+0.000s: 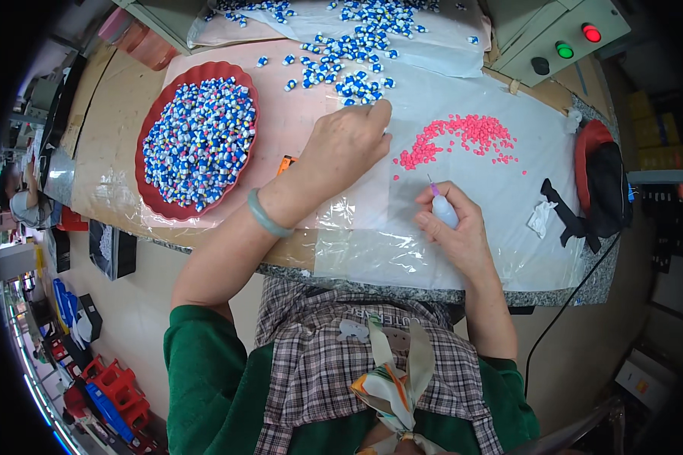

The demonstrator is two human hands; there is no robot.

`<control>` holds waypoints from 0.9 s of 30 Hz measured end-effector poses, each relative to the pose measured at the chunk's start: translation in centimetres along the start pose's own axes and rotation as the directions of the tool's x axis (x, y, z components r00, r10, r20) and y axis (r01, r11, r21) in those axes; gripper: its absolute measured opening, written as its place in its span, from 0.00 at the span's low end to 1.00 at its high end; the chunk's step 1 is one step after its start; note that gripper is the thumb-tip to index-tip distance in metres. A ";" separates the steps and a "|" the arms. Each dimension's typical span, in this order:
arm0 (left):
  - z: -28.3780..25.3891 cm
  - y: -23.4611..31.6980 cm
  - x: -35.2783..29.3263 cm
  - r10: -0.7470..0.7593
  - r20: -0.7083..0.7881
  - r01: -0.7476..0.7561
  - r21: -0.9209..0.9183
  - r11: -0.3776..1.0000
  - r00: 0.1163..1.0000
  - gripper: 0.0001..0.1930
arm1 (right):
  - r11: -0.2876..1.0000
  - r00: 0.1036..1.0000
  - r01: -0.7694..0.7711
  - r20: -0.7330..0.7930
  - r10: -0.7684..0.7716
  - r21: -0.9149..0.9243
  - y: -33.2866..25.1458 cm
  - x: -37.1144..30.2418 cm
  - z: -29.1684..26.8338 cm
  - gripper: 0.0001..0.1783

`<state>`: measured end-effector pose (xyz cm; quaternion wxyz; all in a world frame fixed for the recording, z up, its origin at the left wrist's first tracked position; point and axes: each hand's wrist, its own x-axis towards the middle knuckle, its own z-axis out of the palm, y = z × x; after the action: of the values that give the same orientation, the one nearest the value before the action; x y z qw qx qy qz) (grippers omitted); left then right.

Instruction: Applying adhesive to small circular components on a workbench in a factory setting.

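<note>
My left hand [345, 144] is closed with its fingers curled inward, just below a scatter of small blue-and-white pieces [360, 85]. Whatever its fingertips pinch, if anything, is hidden by the hand. Held in my right hand [463, 227] is a small squeeze bottle [445, 211], whitish with a purple collar and a thin needle tip pointing up. Just beyond that tip, loose small pink pieces [474, 133] lie spread on the white sheet [410, 258]. A jade-coloured bangle [264, 214] circles my left wrist.
A red scalloped tray [143, 171] heaped with blue-and-white pieces stands at the left. An orange item [285, 164] shows partly behind my left forearm. At the right lie a crumpled tissue [540, 218] and black cloth [568, 218]. A metal box [558, 45] with lit buttons stands far right.
</note>
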<state>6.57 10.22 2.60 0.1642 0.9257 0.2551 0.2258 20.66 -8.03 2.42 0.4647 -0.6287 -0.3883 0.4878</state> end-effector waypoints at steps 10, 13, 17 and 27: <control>-2.5 2.9 -7.9 -0.333 0.570 0.574 -0.813 -0.097 0.751 0.11 | 0.941 0.986 0.164 -0.086 -0.144 0.298 -0.8 -0.4 -0.8 0.12; -2.0 3.0 -9.0 -0.307 0.568 0.524 -0.823 -0.220 0.763 0.12 | 0.948 0.969 0.221 -0.161 -0.187 0.228 -0.7 -0.4 -0.8 0.13; -1.9 4.0 -9.3 -0.341 0.582 0.516 -0.813 -0.271 0.738 0.14 | 0.908 0.941 0.292 -0.258 -0.218 0.301 -0.8 -0.8 -0.5 0.17; -0.5 4.3 -10.8 -0.338 0.372 0.457 -0.861 0.222 0.865 0.15 | 0.928 0.886 0.351 -0.277 -0.373 -0.127 -3.0 -2.1 1.3 0.23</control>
<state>-0.27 0.92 1.24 0.7259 0.5753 0.2978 0.2312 18.83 -8.89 5.74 0.5767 -0.6279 -0.4424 0.2783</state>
